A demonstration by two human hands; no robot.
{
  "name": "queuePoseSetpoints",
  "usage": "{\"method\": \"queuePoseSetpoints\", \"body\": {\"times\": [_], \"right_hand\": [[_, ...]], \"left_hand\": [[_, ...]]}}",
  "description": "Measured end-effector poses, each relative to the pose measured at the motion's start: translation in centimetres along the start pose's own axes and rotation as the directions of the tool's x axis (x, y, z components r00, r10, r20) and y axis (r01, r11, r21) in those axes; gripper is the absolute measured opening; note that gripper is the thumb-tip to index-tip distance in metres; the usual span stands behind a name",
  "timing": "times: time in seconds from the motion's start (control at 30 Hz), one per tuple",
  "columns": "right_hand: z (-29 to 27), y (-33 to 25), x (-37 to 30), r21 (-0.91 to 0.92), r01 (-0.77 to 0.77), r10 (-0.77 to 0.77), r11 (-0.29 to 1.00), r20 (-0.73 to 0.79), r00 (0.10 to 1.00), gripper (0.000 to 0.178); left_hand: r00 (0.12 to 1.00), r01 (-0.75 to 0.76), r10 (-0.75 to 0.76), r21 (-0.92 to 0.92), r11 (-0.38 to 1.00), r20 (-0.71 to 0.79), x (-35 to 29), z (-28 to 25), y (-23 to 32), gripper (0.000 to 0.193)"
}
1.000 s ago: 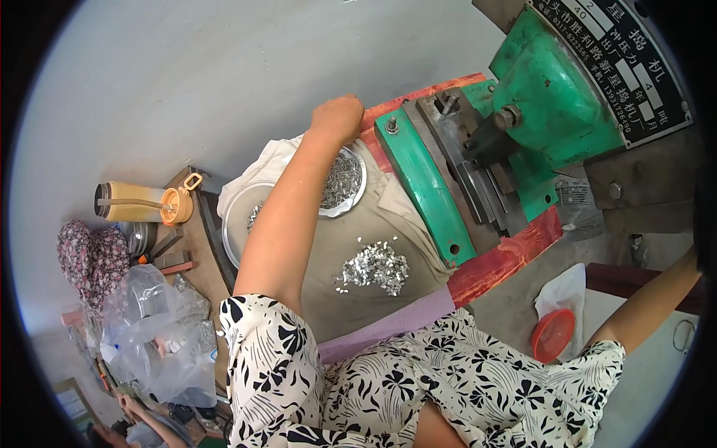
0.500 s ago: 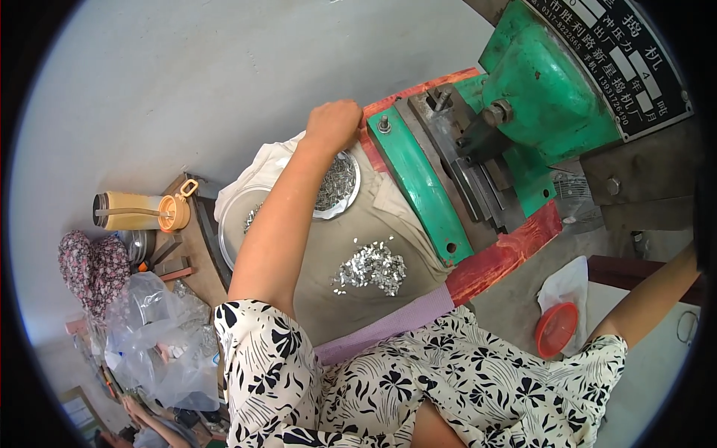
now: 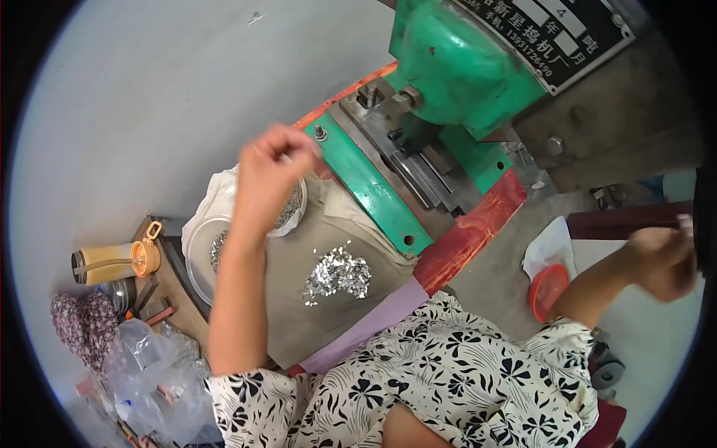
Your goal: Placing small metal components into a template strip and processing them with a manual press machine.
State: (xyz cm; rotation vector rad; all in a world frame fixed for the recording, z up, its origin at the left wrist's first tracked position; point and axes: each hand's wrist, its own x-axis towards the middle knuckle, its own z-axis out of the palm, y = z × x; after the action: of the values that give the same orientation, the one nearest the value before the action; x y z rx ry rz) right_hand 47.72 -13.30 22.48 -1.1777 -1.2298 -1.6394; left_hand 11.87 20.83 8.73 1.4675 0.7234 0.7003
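My left hand (image 3: pixel 270 168) is raised over the far edge of the work surface, just left of the green press base (image 3: pixel 366 187). Its fingers are curled together in a pinch, and anything between them is too small to make out. Below the wrist, partly covered by it, is a round dish of small metal pins (image 3: pixel 293 207). Another round tray (image 3: pixel 196 257) with small metal pieces sits behind my left forearm. A loose heap of shiny metal bits (image 3: pixel 337 275) lies on the cloth. My right hand (image 3: pixel 663 261) is at the far right, smeared by motion, its fingers unclear.
The green press head (image 3: pixel 463 67) overhangs the metal die (image 3: pixel 418 175). A red board edge (image 3: pixel 478 231) runs beneath the press. At left are a yellow bottle (image 3: pixel 112 263), a floral cloth bundle (image 3: pixel 82 321) and a clear plastic bag (image 3: pixel 149 373). A red basin (image 3: pixel 549 290) is at right.
The whole view has shifted, so the press and dishes sit further left. My left hand has drawn slightly nearer to me, and my right hand has come into view.
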Motion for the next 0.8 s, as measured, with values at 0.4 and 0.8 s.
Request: {"method": "queuePoseSetpoints", "body": {"times": [0.4, 0.8], "right_hand": [[3.9, -22.3, -7.0, 0.454, -0.675, 0.033, 0.582, 0.816, 0.577, 0.026], [4.2, -23.0, -7.4, 0.393, -0.791, 0.09, 0.469, 0.87, 0.485, 0.022]], "left_hand": [[0.812, 0.577, -0.373, -0.713, 0.398, 0.449, -10.6, 10.9, -0.9, 0.004], [0.822, 0.55, -0.417, -0.73, 0.407, 0.387, -10.8, 10.7, -0.6, 0.004]]}}
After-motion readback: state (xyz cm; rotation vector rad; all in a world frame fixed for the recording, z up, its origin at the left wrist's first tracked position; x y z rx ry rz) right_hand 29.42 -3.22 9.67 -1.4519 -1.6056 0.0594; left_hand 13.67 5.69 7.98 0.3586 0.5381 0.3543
